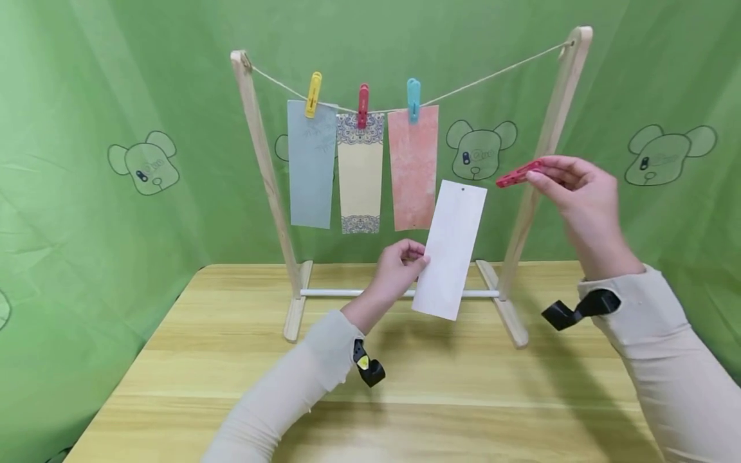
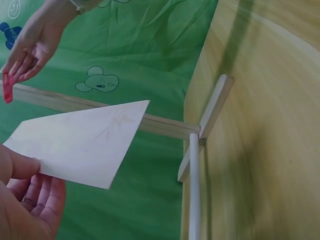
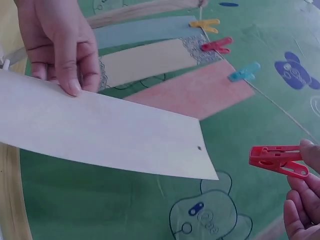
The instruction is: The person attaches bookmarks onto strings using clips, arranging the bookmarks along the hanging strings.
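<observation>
A white paper card point(image 1: 451, 251) with a small hole near its top edge tilts in the air in front of the rack. My left hand point(image 1: 401, 270) pinches its left edge between thumb and fingers. To the right and higher, my right hand point(image 1: 585, 199) holds a red clothespin point(image 3: 275, 159) by its handle end, its tip pointing left toward the card but apart from it. On the string point(image 1: 492, 76) hang a blue-grey card point(image 1: 312, 173) under a yellow clothespin point(image 1: 313, 95), a cream patterned card point(image 1: 360, 177) under another red clothespin point(image 1: 363, 106), and a pink card point(image 1: 413, 173) under a blue clothespin point(image 1: 413, 101).
Two wooden posts, a left post point(image 1: 260, 154) and a right post point(image 1: 547, 148), carry the sagging string. A white rod point(image 1: 330, 293) joins their feet on the wooden table point(image 1: 231, 366). Behind stands a green cloth point(image 1: 197, 83) printed with bear faces.
</observation>
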{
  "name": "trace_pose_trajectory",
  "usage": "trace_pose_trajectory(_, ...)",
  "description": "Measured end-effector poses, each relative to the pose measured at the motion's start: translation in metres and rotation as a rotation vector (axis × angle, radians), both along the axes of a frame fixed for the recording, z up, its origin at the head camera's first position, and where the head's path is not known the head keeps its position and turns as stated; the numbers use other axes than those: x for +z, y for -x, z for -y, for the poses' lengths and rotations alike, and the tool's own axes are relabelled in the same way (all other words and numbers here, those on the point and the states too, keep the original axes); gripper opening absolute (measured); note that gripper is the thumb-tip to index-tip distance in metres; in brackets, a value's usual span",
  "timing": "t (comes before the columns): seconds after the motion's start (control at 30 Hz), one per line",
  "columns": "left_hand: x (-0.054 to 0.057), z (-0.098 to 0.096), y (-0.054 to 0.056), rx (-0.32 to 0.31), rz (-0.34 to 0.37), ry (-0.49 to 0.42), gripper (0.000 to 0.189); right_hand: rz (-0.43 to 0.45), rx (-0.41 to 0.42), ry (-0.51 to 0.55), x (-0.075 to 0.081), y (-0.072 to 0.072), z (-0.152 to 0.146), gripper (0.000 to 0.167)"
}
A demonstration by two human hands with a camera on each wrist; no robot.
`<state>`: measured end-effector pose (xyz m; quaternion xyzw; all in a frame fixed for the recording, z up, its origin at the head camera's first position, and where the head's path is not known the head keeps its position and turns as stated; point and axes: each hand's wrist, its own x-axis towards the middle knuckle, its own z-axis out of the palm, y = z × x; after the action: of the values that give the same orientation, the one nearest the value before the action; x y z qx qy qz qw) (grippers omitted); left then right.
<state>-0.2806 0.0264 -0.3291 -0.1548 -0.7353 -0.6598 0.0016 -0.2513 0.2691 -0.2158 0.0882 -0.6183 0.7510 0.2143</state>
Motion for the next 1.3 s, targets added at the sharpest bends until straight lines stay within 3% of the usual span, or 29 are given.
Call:
trace_pose_trajectory(0.27,0.013,-0.002,0.005,0.045,-0.092,-0.020,0.011,0.040,-0.009,-0.109,0.030,0.009,0.019,0.041)
trace_pose_trajectory(0.47,0.023,-0.003,0.009,0.059,-0.118,-0.024,0.012,0.040,-0.038,-0.155,0.053,0.020,0.027,0.039)
trace_pose_trajectory(1.0,0.047,-0.012,0.018,0.101,-0.107,-0.059,0.010,0.007,0.056,-0.050,0.107,0.040,0.034,0.030)
trace_pose_trajectory(1.3,0.053,-0.017,0.024,0.094,-0.132,-0.033,0.012,-0.043,0.069,-0.025,0.128,0.051,0.043,0.020)
